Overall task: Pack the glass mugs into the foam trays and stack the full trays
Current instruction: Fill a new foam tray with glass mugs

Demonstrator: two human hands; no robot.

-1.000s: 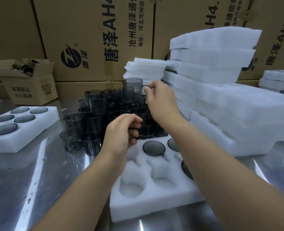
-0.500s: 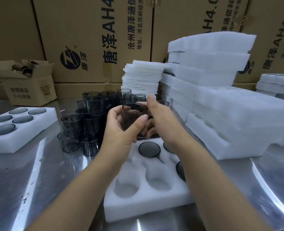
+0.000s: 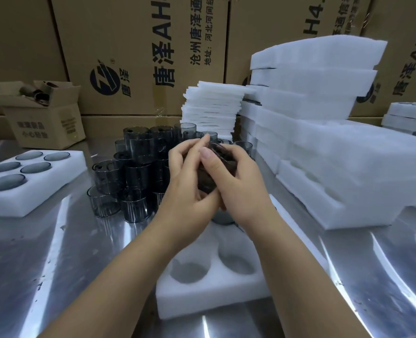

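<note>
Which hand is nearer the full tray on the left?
Left. The left hand is right of the full tray, beyond the mug pile; the right hand lies farther right. Both grip one mug.

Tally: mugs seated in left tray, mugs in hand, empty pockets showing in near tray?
seated mugs in left tray: 6 (one cut by frame)
held mug, in left hand and right hand: 1
empty pockets showing in near tray: 2
Total: 9

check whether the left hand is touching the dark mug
Touching. The head view shows the left hand with fingers curled round the mug, no gap.
</note>
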